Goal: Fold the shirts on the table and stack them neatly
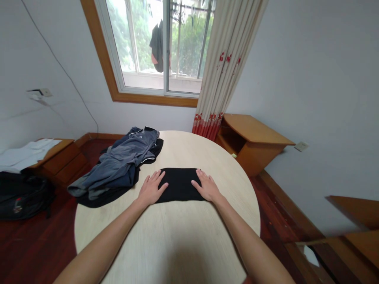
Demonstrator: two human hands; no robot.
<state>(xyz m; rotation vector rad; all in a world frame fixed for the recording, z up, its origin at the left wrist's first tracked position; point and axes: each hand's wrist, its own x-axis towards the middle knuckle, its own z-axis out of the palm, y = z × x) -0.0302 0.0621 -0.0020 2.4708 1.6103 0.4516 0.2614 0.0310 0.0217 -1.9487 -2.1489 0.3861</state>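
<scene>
From here I see a cloth (180,185) on the table (231,177), a clothes pile (121,159) on its left, the window (166,47) behind it, a cabinet (257,128) past its far-right edge.

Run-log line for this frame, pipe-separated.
left hand: on folded black cloth, left end | right hand: on its right end | nearby: heaped grey-and-black garments | surface: round pale table

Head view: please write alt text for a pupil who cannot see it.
A person's left hand and right hand lie palm down on opposite ends of a black cloth on a round, pale table. A heap of grey and dark clothes lies to the left; beyond are a window and a curtain.
</scene>
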